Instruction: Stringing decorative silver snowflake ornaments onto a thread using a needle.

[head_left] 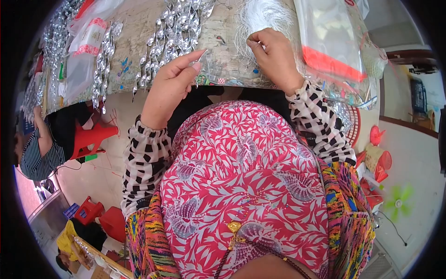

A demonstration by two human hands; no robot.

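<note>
A worn bench [134, 39] carries white threads [267, 18], running lengthwise away just beyond the right hand [278, 58], the nearer one; its fingers meet, any thread between them indiscernible. The left hand's [169, 88] fingers pinch a slim silvery piece [202, 55].

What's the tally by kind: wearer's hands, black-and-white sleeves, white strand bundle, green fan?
Wearer's hands, left hand and right hand: 2
Black-and-white sleeves, left sleeve and right sleeve: 2
White strand bundle: 1
Green fan: 1
Total: 6
</note>
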